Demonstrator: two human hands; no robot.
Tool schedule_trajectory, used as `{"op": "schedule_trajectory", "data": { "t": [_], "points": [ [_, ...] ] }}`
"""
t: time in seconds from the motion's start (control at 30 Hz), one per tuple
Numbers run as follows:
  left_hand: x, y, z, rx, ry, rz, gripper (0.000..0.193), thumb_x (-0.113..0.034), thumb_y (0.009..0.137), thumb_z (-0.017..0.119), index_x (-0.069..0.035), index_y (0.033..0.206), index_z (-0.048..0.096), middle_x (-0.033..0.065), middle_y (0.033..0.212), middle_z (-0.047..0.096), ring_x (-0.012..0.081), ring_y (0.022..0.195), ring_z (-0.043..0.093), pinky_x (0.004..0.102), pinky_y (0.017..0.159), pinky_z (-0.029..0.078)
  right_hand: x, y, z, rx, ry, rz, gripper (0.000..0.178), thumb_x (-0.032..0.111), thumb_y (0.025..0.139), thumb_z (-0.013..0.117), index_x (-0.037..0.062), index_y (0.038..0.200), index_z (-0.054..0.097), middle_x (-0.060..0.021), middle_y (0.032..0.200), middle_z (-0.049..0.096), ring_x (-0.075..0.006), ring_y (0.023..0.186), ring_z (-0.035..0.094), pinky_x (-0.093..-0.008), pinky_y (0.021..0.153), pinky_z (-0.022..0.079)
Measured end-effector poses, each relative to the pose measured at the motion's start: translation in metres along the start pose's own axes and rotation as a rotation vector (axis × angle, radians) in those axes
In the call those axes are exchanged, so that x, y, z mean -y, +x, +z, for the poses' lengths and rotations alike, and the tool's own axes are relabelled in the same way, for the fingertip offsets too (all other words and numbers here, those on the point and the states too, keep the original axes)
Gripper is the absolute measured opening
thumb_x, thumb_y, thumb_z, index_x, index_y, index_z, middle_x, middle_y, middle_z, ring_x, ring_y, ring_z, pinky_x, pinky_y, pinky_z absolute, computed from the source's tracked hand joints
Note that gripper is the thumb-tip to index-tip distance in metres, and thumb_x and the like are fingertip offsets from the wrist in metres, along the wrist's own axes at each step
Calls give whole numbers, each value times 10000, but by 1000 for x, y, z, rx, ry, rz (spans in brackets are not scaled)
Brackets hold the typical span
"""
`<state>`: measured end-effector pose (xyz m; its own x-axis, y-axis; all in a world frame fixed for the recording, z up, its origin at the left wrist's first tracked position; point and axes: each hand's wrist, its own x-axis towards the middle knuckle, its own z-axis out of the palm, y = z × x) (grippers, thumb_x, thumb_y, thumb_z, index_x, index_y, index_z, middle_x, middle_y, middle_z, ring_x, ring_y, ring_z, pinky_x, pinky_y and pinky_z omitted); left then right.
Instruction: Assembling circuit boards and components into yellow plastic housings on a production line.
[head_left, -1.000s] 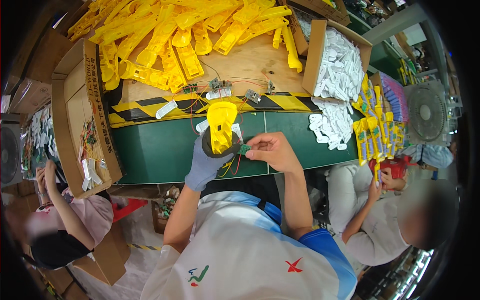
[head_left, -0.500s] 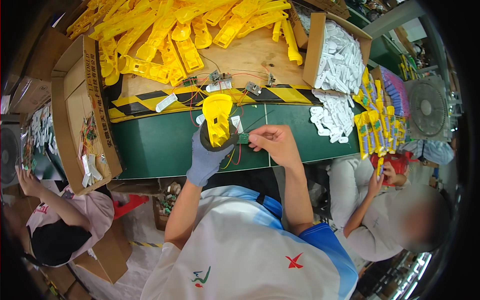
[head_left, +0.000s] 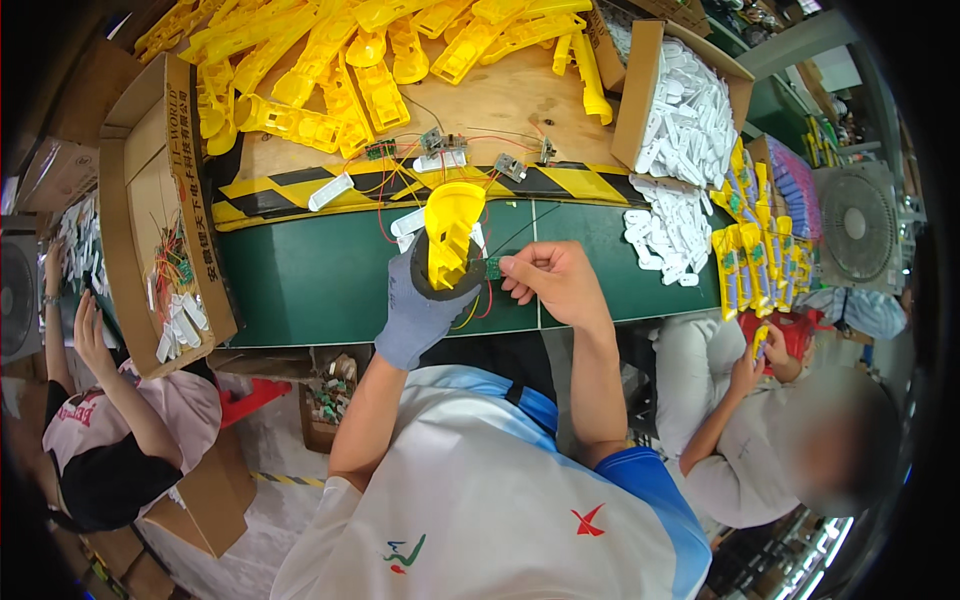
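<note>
Presently, yellow plastic housing (head_left: 452, 232) is grasped in gloved left hand (head_left: 420, 305); small green circuit board (head_left: 493, 267) is pinched by right hand (head_left: 552, 282), seating judged next.

1. Bright, even light falls from overhead on the green table (head_left: 320, 285); shadows there are soft and short.
2. Away from the table, straight edges bend and the rim darkens to black.
3. Near the table the view is sharp; faces at the sides are blurred.
</note>
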<state>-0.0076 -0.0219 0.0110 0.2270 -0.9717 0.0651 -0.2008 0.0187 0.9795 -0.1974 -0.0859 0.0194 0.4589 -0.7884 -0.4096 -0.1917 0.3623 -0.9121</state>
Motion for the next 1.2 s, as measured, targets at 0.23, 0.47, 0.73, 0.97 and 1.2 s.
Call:
{"op": "schedule_trajectory", "data": {
  "t": [0.23, 0.47, 0.73, 0.97, 1.2],
  "points": [
    [3, 0, 5, -11, -19, 17, 378, -124, 723, 787, -49, 1040, 596, 72, 868, 679, 186, 754, 655, 316, 699, 519, -3, -7, 0, -45, 128, -109, 178, 131, 893, 685, -30, 968, 682, -55, 838, 688, -93, 741, 641, -226, 648, 514],
    [15, -2, 15, 15, -249, -159, 417, -92, 748, 771, -42, 1099, 551, 59, 920, 647, 152, 804, 613, 303, 724, 506, 0, 1, -6, 22, 66, -110, 135, 95, 880, 691, -20, 951, 685, -48, 813, 681, -90, 722, 634, -223, 645, 514],
    [30, -1, 15, 35, -808, -321, 467, -308, 1017, 462, -40, 1387, 366, 80, 1093, 610, 147, 927, 613, 274, 790, 509, 14, 11, 4, -153, 172, -361, 110, 66, 873, 696, -30, 926, 679, -48, 827, 682, -91, 720, 621, -220, 676, 498],
    [41, -2, 8, 205, -885, -453, 415, -385, 1024, 401, -31, 1175, 556, 100, 968, 664, 172, 789, 663, 277, 681, 538, 4, 26, 25, -172, 77, -344, 114, 59, 868, 706, -28, 940, 695, -27, 824, 682, -53, 724, 602, -192, 669, 481],
    [45, 0, 13, 185, -709, -385, 476, -457, 1014, 375, -41, 1182, 535, 143, 871, 670, 204, 715, 670, 313, 629, 559, 7, 25, 23, -196, 100, -422, 127, 73, 871, 705, -31, 945, 703, -31, 822, 691, -60, 736, 615, -197, 674, 489]
  ]
}}
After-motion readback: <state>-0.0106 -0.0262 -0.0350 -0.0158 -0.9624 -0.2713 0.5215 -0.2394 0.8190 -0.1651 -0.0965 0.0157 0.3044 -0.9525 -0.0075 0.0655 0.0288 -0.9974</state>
